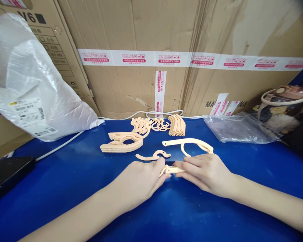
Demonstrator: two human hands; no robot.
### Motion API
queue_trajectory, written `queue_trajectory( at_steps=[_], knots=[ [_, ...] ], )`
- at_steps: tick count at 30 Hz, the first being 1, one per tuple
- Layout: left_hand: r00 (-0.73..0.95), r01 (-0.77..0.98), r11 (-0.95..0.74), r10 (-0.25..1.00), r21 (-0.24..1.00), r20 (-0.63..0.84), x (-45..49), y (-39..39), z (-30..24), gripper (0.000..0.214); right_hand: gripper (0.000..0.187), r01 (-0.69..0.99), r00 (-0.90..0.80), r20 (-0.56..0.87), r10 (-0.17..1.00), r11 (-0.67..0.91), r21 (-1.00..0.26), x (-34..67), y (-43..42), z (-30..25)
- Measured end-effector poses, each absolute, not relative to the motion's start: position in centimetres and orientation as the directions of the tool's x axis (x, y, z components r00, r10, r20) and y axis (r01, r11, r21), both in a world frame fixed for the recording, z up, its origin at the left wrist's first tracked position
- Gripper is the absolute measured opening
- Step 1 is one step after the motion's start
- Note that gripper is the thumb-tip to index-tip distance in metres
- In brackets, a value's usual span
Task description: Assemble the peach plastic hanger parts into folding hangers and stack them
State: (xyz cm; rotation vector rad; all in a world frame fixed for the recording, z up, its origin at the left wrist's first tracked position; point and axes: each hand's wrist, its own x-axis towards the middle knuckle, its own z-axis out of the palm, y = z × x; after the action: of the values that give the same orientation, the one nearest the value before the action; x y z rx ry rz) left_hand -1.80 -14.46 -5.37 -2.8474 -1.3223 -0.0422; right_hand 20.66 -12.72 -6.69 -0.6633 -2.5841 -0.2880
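Both hands pinch one short peach bar [170, 170] low in the middle of the frame; the left hand [138, 183] closes thumb and fingertips on its left end, the right hand [207, 174] closes its fingers on the right end; the bar lies just over the blue table [91, 188], between the two sets of fingertips.

Just above the right hand lies a long curved arm [189, 142] of the same peach plastic; its right end touches the knuckles, and whether it joins the bar I cannot tell; a single hook [153, 156] lies flat just above the left fingertips, apart from the bar.

Further up, centre-left, sits a stack [121, 143] of like pieces; behind it, along the back of the table, are more loose pieces [141, 125] and a row of curved strips [177, 126] standing on edge.

A white bag [27, 84] with labels fills the upper left; a white cable [58, 146] runs from under it toward the lower left, and a black slab [7, 173] sits at the left edge; a clear bag [239, 128] lies at the right, near a jug [285, 107] at the right edge; taped boxes [141, 40] close off the whole back.
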Motion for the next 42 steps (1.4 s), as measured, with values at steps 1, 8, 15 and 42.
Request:
queue_trajectory(
  at_steps=[1, 8, 15, 42],
  knots=[
    [0.651, 0.759, -0.651, 0.758, -0.027, 0.035, -1.8, -14.4, -5.5, 0.020, 0.031, 0.499, -0.779, 0.465, 0.420, 0.865, 0.056, 20.6, -12.7, -6.7],
    [0.746, 0.666, -0.696, 0.617, -0.270, 0.249, -2.1, -14.3, -6.4, 0.016, 0.032, 0.498, -0.777, 0.368, 0.511, 0.856, -0.137, 20.7, -12.8, -6.6],
    [0.782, 0.623, -0.681, 0.549, -0.385, 0.294, -2.0, -14.8, -6.5, 0.020, 0.024, 0.459, -0.804, 0.233, 0.548, 0.819, -0.344, 20.7, -12.8, -5.9],
    [0.810, 0.585, -0.703, 0.477, -0.404, 0.342, -1.7, -14.9, -6.2, 0.021, 0.029, 0.469, -0.793, 0.158, 0.589, 0.754, -0.459, 20.9, -12.7, -5.8]
  ],
)
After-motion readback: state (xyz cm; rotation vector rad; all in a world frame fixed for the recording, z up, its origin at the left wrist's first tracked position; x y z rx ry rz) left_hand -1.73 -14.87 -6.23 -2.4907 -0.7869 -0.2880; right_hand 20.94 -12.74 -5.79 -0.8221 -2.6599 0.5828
